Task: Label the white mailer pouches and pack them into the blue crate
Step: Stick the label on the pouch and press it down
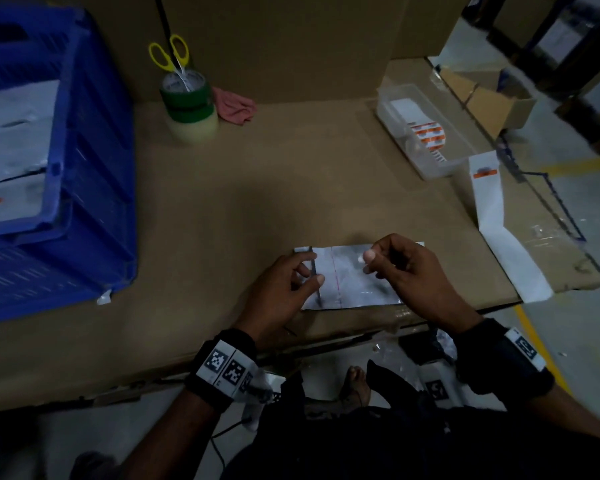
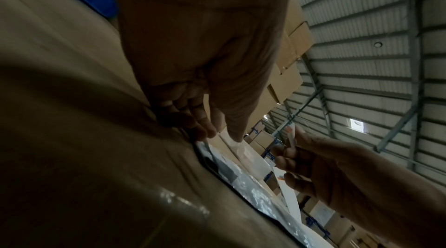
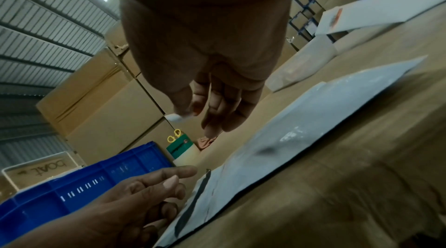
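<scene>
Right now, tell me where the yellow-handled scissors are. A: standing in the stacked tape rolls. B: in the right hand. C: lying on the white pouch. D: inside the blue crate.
A: the scissors stand handles-up in the stacked tape rolls at the back of the table, right of the blue crate.

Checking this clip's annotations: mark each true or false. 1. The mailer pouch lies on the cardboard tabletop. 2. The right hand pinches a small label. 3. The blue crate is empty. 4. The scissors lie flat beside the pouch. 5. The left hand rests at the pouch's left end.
1. True: the mailer pouch lies flat on the cardboard tabletop.
2. True: the right hand pinches a small label.
3. False: the blue crate already holds white pouches.
4. False: the scissors stand in the tape rolls.
5. True: the left hand rests there.
</scene>
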Available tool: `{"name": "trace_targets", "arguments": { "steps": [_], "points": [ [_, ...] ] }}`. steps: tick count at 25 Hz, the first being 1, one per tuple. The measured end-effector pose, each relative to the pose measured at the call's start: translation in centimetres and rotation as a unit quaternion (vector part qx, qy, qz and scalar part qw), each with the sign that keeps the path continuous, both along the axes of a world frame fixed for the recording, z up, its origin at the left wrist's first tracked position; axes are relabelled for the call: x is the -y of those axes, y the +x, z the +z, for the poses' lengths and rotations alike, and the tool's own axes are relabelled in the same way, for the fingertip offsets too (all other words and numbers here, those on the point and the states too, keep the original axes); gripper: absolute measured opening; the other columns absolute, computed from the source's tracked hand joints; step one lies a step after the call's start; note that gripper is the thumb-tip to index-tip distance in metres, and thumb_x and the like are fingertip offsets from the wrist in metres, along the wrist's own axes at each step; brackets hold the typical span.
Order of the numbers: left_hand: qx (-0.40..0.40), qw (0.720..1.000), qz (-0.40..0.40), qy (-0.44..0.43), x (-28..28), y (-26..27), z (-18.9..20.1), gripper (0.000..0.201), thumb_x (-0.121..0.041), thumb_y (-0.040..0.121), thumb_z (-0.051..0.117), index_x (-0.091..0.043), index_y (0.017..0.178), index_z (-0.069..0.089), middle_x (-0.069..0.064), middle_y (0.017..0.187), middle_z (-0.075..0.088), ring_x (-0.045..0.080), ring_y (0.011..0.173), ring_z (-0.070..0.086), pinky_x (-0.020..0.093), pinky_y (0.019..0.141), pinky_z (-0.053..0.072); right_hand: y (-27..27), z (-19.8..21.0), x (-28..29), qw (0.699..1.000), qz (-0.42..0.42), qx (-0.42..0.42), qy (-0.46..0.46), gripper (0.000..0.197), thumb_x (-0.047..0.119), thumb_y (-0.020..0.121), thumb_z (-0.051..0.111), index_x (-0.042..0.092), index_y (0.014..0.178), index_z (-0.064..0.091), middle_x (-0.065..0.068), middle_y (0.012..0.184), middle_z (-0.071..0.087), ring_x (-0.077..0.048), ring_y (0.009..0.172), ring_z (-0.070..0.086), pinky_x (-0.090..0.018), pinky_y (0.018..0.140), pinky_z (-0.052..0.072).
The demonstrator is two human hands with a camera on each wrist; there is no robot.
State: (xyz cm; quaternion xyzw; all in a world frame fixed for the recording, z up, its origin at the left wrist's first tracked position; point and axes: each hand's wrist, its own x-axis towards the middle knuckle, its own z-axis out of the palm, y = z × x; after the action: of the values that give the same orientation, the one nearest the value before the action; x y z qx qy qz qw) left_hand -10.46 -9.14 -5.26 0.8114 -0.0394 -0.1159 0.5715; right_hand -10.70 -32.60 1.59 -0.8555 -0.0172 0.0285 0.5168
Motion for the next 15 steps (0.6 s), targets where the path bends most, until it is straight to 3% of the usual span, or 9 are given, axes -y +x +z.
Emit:
{"name": "trace_targets", "arguments": {
  "steps": [4, 8, 15],
  "points": [
    [-0.004, 1.000, 0.015, -0.022, -0.20, 0.08, -0.09, 0.027, -0.030, 0.095, 0.070, -0.030, 0.121, 0.067, -0.006, 0.101, 0.066, -0.003, 0.087, 0.062, 0.012, 0.076, 0.048, 0.25, -0.57, -0.06, 1.000, -0.001, -0.020, 0.023, 0.017, 0.020, 0.090, 0.078, 0.006, 0.087, 0.069, -0.010, 0.085, 0.074, -0.034, 0.087, 0.070, -0.056, 0.086, 0.056],
    [0.002, 1.000, 0.016, -0.022, -0.30, -0.11, -0.56, 0.021, -0.027, 0.094, 0.070, -0.029, 0.115, 0.069, -0.006, 0.100, 0.068, 0.002, 0.087, 0.064, 0.020, 0.080, 0.053, 0.49, -0.79, -0.43, 0.999, -0.004, -0.033, 0.031, 0.022, 0.028, 0.086, 0.083, 0.012, 0.087, 0.068, -0.012, 0.082, 0.073, -0.036, 0.084, 0.069, -0.051, 0.082, 0.056],
    [0.020, 1.000, -0.002, 0.015, -0.46, 0.11, -0.92, 0.021, -0.024, 0.093, 0.072, -0.028, 0.114, 0.069, -0.008, 0.096, 0.065, 0.007, 0.087, 0.064, 0.031, 0.083, 0.056, 0.94, -0.77, -0.13, 1.000, 0.004, -0.022, 0.017, 0.015, 0.015, 0.091, 0.079, 0.007, 0.089, 0.066, -0.014, 0.084, 0.074, -0.031, 0.083, 0.072, -0.045, 0.081, 0.055]
  ]
}}
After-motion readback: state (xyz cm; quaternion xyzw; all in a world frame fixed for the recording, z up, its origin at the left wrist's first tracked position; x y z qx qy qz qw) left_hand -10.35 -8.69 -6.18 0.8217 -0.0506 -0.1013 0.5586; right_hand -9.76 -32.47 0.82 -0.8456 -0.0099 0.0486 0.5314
